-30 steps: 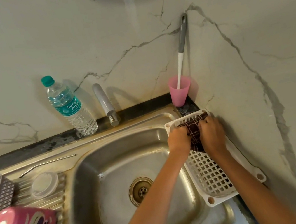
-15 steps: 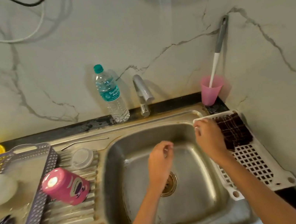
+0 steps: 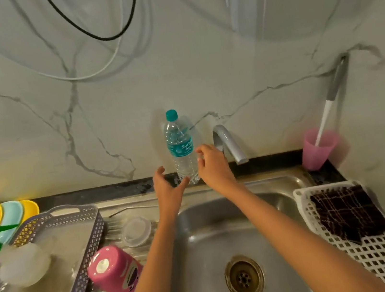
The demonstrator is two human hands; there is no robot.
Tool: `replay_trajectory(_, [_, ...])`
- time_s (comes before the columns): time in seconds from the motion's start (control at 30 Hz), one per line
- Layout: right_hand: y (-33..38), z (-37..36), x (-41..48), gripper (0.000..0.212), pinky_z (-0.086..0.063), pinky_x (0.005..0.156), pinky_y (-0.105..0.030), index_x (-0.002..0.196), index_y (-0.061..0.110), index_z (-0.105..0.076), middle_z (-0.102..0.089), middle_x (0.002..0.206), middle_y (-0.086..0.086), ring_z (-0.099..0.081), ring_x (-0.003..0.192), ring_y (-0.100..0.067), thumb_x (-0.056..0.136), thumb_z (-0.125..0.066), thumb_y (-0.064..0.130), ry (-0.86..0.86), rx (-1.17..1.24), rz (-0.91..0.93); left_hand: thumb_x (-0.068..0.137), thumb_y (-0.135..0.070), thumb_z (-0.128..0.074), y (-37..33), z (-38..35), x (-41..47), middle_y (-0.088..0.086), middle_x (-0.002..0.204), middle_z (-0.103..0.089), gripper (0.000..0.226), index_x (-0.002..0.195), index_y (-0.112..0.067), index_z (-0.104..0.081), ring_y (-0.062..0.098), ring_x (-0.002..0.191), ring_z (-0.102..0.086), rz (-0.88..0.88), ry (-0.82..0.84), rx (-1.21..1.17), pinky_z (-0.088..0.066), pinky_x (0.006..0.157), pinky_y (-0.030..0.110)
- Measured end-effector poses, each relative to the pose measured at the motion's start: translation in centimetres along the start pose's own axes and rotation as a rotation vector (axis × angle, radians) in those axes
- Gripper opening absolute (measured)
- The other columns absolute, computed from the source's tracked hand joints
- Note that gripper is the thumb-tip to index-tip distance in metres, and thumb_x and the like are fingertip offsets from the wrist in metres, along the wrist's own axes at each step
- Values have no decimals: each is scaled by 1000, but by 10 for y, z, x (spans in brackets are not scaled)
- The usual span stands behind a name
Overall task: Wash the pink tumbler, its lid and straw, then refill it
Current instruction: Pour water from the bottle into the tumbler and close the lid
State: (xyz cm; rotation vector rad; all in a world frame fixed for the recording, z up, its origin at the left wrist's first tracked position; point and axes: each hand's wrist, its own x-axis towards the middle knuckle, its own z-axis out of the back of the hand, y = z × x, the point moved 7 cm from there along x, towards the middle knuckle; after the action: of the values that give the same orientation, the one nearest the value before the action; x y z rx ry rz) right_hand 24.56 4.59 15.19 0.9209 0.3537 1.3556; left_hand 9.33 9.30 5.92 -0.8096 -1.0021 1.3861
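Observation:
The pink tumbler (image 3: pixel 114 271) stands upside down on the ribbed drainboard left of the sink (image 3: pixel 280 197). Its clear round lid (image 3: pixel 137 231) lies just behind it, and the thin metal straw (image 3: pixel 133 208) lies along the back of the drainboard. A water bottle (image 3: pixel 180 147) with a teal cap stands upright at the wall behind the sink. My left hand (image 3: pixel 168 191) is open just left of the bottle's base. My right hand (image 3: pixel 212 165) is open at the bottle's right side, fingers spread close to it. Neither hand holds anything.
The tap (image 3: pixel 229 143) curves out right of the bottle. A pink cup (image 3: pixel 318 148) holding a brush stands in the corner. A white perforated tray (image 3: pixel 379 250) with a dark checked cloth (image 3: pixel 348 212) sits right of the sink. A grey basket (image 3: pixel 83 259) with dishes sits left.
Both hands left the cloth on the white tray and moved up and left to either side of the water bottle. The view has swung left and upward.

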Motion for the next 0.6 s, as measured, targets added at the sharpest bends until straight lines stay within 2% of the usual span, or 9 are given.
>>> replay_trajectory(0.07, [0, 0, 16, 29, -40, 85, -16, 128, 8, -51, -54, 126, -6, -52, 104, -9, 99, -46, 8, -20, 51, -36, 72, -30, -86, -3, -9, 22, 8, 153, -33, 101, 150, -11, -24, 23, 140, -34, -5, 55, -38, -31, 116, 40])
replay_trajectory(0.17, [-1, -3, 36, 28, -43, 83, -18, 128, 10, -50, -53, 123, -5, -53, 105, -10, 100, -45, 10, -63, 104, -68, 70, -25, -88, -13, -27, 46, 7, 156, -30, 110, 153, -11, -18, 19, 140, -34, -50, 108, -124, -31, 114, 28])
replay_trajectory(0.23, [-2, -5, 43, 28, -46, 85, -20, 129, 11, -50, -53, 122, -5, -53, 107, -12, 101, -45, 12, -81, 111, -80, 68, -21, -89, -16, -37, 57, 5, 146, -43, 103, 148, -14, -24, 15, 128, -48, -75, 104, -219, -42, 106, 24])
replay_trajectory(0.3, [-4, -7, 47, 28, -49, 90, -24, 129, 11, -50, -53, 124, -5, -54, 109, -14, 102, -44, 14, -94, 121, -84, 66, -26, -88, -15, -44, 65, 5, 134, -55, 97, 143, -17, -30, 15, 117, -59, -97, 84, -271, -51, 100, 32])
replay_trajectory(0.37, [-4, -7, 48, 29, -51, 93, -28, 130, 11, -50, -53, 125, -5, -54, 111, -14, 102, -43, 16, -97, 131, -79, 68, -26, -86, -16, -47, 69, 5, 129, -58, 90, 140, -17, -34, 17, 113, -62, -106, 77, -293, -53, 97, 34])
replay_trajectory(0.47, [1, -2, 44, 30, -52, 92, -29, 131, 12, -49, -54, 125, -5, -55, 112, -15, 102, -45, 18, -96, 141, -51, 71, -14, -84, -22, -46, 67, 4, 123, -62, 74, 132, -20, -42, 17, 107, -63, -97, 78, -300, -53, 88, 28])
replay_trajectory(0.6, [14, 11, 36, 37, -51, 94, -29, 135, 15, -46, -53, 129, -2, -53, 116, -14, 101, -48, 29, -110, 105, 26, 71, -11, -85, -27, -35, 48, 0, 114, -65, 67, 122, -29, -47, 14, 99, -65, -131, 56, -345, -53, 82, 26])
